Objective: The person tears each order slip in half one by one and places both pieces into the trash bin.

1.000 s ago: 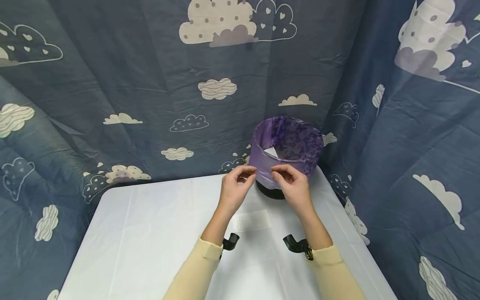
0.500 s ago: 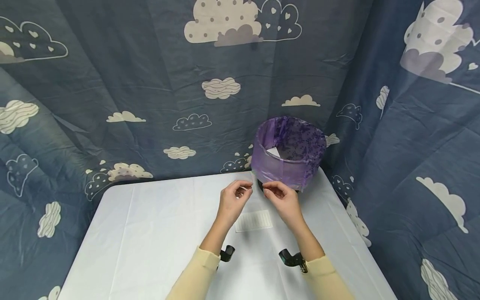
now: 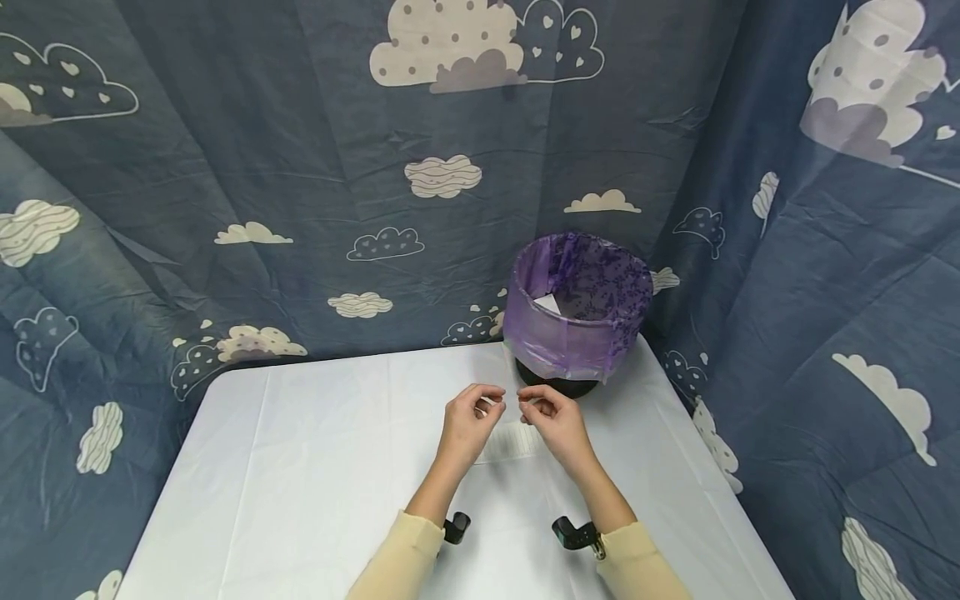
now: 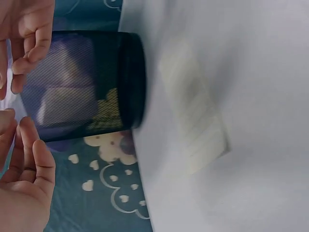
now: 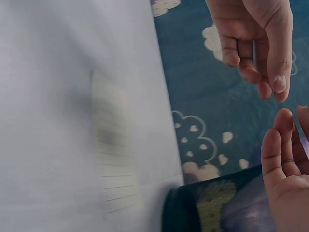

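My left hand (image 3: 467, 421) and right hand (image 3: 553, 421) hover over the table with their fingertips facing each other, a narrow gap between them. On each hand, thumb and index finger come close together with the other fingers curled loosely. I cannot tell whether something thin is pinched between them. In the left wrist view the left hand (image 4: 26, 174) is at the bottom and the right hand (image 4: 29, 38) at the top. Below them a pale rectangular sheet (image 3: 510, 443) with fine parallel lines lies flat; the right wrist view shows the same lined sheet (image 5: 113, 150), blurred.
A dark mesh waste bin (image 4: 108, 72) lined with a purple bag (image 3: 558, 342) stands at the table's back right corner, just beyond the hands. A white piece (image 3: 548, 303) shows inside it. The white table (image 3: 315, 467) meets a blue cloud-patterned curtain (image 3: 300, 192).
Both hands have moved back together from in front of the bin, toward the person and over the lined sheet. The gap between their fingertips has narrowed. The bin and sheet stay put.
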Demonstrator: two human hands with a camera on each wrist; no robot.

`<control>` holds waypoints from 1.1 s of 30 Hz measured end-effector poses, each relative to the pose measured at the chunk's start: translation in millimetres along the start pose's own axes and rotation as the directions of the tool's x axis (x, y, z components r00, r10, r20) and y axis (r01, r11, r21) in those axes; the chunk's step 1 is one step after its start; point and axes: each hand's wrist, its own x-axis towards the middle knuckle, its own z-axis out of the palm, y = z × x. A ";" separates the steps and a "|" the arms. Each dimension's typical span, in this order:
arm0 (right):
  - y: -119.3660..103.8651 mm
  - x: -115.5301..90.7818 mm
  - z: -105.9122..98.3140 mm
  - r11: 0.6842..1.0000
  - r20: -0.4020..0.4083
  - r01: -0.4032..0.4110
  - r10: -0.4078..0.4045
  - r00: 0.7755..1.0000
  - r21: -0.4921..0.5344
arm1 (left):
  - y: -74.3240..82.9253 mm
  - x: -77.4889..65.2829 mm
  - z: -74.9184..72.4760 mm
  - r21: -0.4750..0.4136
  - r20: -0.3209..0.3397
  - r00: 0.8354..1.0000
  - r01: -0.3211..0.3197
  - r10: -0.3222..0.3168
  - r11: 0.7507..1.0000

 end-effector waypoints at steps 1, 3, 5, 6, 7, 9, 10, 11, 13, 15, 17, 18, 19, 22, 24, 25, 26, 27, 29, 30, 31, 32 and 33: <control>3.4 -0.1 0.7 1.000 0.001 -0.011 0.011 1.000 -0.008 | -2.3 -1.2 1.5 0.002 0.000 1.000 0.002 -0.002 1.000; 9.3 -0.6 2.0 0.999 0.000 -0.030 0.030 1.000 -0.024 | -7.8 -3.3 4.5 0.004 0.001 1.000 0.002 -0.002 1.000; 15.5 -0.6 3.3 0.998 -0.001 -0.045 0.045 0.999 -0.035 | -13.4 -5.3 7.2 0.003 -0.005 1.000 0.001 -0.001 1.000; 18.4 -0.4 3.8 0.998 0.000 -0.052 0.052 0.999 -0.039 | -16.4 -6.2 8.6 0.005 -0.010 1.000 0.002 -0.002 1.000; 21.5 0.0 4.4 0.997 0.001 -0.060 0.060 0.998 -0.040 | -19.6 -7.2 10.0 0.009 -0.014 1.000 0.001 -0.001 1.000; 27.6 0.9 5.8 0.997 0.008 -0.069 0.069 0.998 -0.036 | -26.5 -9.0 13.0 0.018 -0.019 1.000 0.010 -0.009 1.000; 31.1 1.7 6.5 0.997 0.014 -0.075 0.075 0.997 -0.035 | -29.5 -10.0 14.6 0.025 -0.020 1.000 0.017 -0.016 1.000; 34.5 2.3 7.2 0.997 0.017 -0.077 0.077 0.997 -0.031 | -33.1 -10.7 16.4 0.030 -0.019 1.000 0.024 -0.023 0.999; 41.5 4.2 9.1 0.995 0.024 -0.090 0.091 0.996 -0.031 | -39.6 -12.6 19.6 0.037 -0.009 0.999 0.044 -0.044 0.998; 47.6 5.7 10.7 0.994 0.031 -0.104 0.105 0.994 -0.033 | -44.8 -14.0 22.8 0.038 0.002 0.997 0.073 -0.073 0.997; 53.4 7.0 12.4 0.993 0.029 -0.112 0.113 0.993 -0.036 | -49.2 -15.2 25.9 0.032 0.011 0.995 0.098 -0.098 0.995; 56.1 7.6 13.2 0.992 0.028 -0.122 0.123 0.992 -0.038 | -51.1 -15.6 27.5 0.027 0.015 0.994 0.108 -0.108 0.994; 58.7 8.1 13.8 0.991 0.026 -0.128 0.129 0.991 -0.040 | -53.0 -15.8 29.2 0.024 0.014 0.993 0.120 -0.120 0.993; 67.5 10.2 15.9 0.988 0.020 -0.149 0.150 0.989 -0.034 | -57.9 -16.0 34.1 0.016 0.000 0.990 0.143 -0.143 0.990; 73.0 11.5 17.2 0.985 0.017 -0.166 0.167 0.986 -0.034 | -60.9 -15.9 37.3 0.009 -0.010 0.988 0.156 -0.156 0.988; 76.2 12.4 18.0 0.984 0.016 -0.172 0.173 0.985 -0.037 | -62.0 -16.0 38.6 0.010 -0.014 0.986 0.166 -0.166 0.986; 78.8 13.0 18.6 0.983 0.017 -0.179 0.179 0.984 -0.040 | -63.4 -15.9 39.9 0.012 -0.011 0.985 0.173 -0.172 0.985; 80.9 13.5 19.2 0.982 0.016 -0.184 0.185 0.983 -0.049 | -64.4 -15.7 41.2 0.021 -0.009 0.984 0.175 -0.175 0.984; 85.0 14.6 20.1 0.980 0.014 -0.188 0.189 0.982 -0.067 | -66.8 -15.5 44.3 0.040 0.001 0.986 0.169 -0.169 0.985; 87.3 15.5 20.8 0.979 0.014 -0.189 0.191 0.981 -0.076 | -68.0 -15.3 45.6 0.055 0.008 0.986 0.168 -0.169 0.984; 89.6 16.4 21.6 0.978 0.015 -0.188 0.190 0.982 -0.089 | -68.9 -15.2 46.7 0.071 0.013 0.986 0.166 -0.167 0.984; 91.4 17.3 22.2 0.978 0.017 -0.187 0.190 0.982 -0.096 | -70.0 -14.9 47.9 0.085 0.018 0.986 0.164 -0.166 0.983; 93.6 18.3 22.8 0.977 0.017 -0.186 0.189 0.982 -0.100 | -70.3 -14.9 48.9 0.095 0.020 0.986 0.166 -0.168 0.982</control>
